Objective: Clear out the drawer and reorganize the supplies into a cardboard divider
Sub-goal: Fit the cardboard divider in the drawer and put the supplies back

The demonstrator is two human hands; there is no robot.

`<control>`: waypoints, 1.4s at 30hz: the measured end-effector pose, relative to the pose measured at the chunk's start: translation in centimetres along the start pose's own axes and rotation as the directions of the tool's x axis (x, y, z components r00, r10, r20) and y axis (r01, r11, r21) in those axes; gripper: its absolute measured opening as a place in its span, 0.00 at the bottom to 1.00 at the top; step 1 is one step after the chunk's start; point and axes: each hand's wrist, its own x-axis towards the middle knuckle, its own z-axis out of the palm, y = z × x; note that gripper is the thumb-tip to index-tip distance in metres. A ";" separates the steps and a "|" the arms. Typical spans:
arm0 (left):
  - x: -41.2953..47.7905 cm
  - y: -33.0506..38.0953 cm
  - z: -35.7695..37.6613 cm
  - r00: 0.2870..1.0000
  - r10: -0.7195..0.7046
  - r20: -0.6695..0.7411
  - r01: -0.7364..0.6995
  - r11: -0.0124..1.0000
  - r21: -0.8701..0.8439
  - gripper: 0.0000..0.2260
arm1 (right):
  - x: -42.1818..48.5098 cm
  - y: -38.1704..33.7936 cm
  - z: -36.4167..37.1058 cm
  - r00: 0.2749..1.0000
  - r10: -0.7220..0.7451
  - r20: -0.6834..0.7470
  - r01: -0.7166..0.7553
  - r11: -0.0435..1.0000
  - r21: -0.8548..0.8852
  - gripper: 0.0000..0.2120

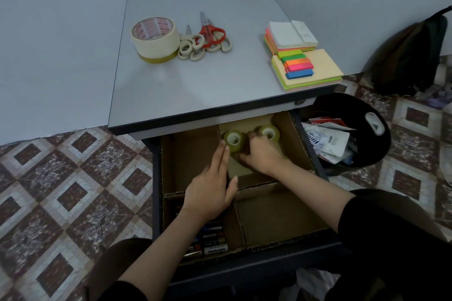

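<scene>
Batteries (211, 239) fill our divider's (266, 187) near-left compartment. Our left hand (210, 186) rests flat and open on a partition; our right hand (259, 151) curls loosely around a tape roll (234, 140) far-right. We should nudge rolls snugly together.

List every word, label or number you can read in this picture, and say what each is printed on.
"Heybright": on a battery in the drawer's near-left compartment.
Red print inside the big tape roll: too blurred to read.
Dark lettering on white packets in the black bin: too small to read.
</scene>
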 end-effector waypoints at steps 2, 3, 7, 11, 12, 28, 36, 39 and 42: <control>-0.1 0.2 -0.2 1.000 -0.013 0.001 0.013 1.000 -0.012 0.30 | -1.0 0.2 -0.5 1.000 -0.010 0.011 0.010 1.000 -0.011 0.16; -0.1 0.3 -0.3 1.000 -0.019 0.004 0.019 1.000 -0.021 0.30 | -1.5 0.3 -0.7 1.000 -0.020 0.009 0.020 1.000 -0.024 0.13; 0.0 0.3 -0.9 0.999 -0.031 0.020 0.033 0.994 -0.104 0.30 | -3.4 -0.3 -2.0 0.996 -0.089 -0.007 0.088 0.992 -0.090 0.09; 0.2 0.5 -3.3 0.997 -0.071 0.009 0.071 0.970 -0.232 0.26 | -5.0 -1.6 -3.5 0.985 -0.170 -0.006 0.169 0.984 -0.052 0.09; 0.1 0.4 -4.4 0.997 -0.069 -0.044 0.057 0.969 -0.242 0.23 | -5.4 -2.2 -4.0 0.981 -0.192 -0.019 0.191 0.981 -0.041 0.09; 7.9 -9.0 -20.7 0.779 -0.478 -0.407 0.300 0.852 -0.429 0.32 | 0.3 -11.7 -12.8 0.866 -0.453 -0.212 0.452 0.890 -0.054 0.09; 13.1 -10.8 -20.9 0.803 -0.551 -0.228 0.364 0.756 -0.544 0.42 | 3.9 -12.0 -12.1 0.870 -0.452 -0.195 0.456 0.889 -0.026 0.09; 14.2 -11.3 -20.3 0.783 -0.559 -0.272 0.344 0.754 -0.559 0.48 | 4.9 -11.8 -12.0 0.877 -0.440 -0.193 0.445 0.895 -0.019 0.08; 15.1 -11.8 -19.2 0.772 -0.557 -0.305 0.313 0.752 -0.581 0.42 | 5.6 -11.9 -11.8 0.883 -0.428 -0.191 0.437 0.900 0.005 0.08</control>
